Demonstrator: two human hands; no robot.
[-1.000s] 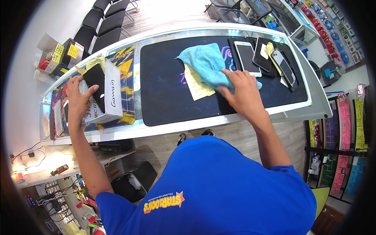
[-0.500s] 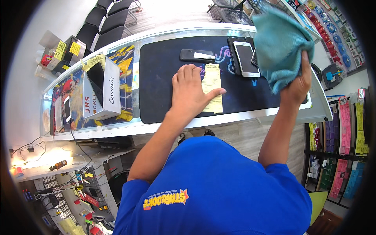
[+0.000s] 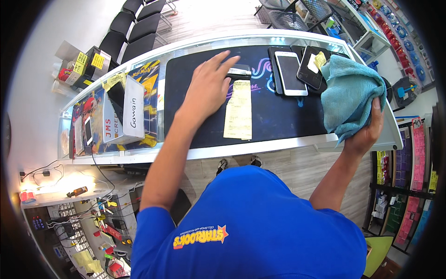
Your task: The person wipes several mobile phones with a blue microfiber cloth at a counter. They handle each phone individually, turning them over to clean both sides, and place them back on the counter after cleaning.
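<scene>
My left hand [image 3: 206, 88] reaches over the left part of a dark flat case, its fingers stretched out and partly covering it. A small white tube [image 3: 239, 72] lies on that case, by my fingertips. Just right of the hand, a long yellow paper slip [image 3: 239, 111] lies flat on the black mat [image 3: 285, 121]. My right hand [image 3: 367, 135] grips a teal cloth [image 3: 353, 93], bunched over the mat's right end. Beside the cloth lie a white phone [image 3: 291, 72] and a dark phone [image 3: 307, 74] with a crumpled yellow scrap [image 3: 320, 60] near its top.
At the left of the glass counter stands a white box [image 3: 125, 114] with a dark device in it. A small white phone [image 3: 88, 130] on a cable lies farther left. Black chairs [image 3: 144, 32] stand beyond the counter. Shelves of small packets [image 3: 404, 172] rise at the right.
My left hand has left the mat beside the slip and moved up onto the dark case. The cloth in my right hand has come down and right, uncovering the dark phone.
</scene>
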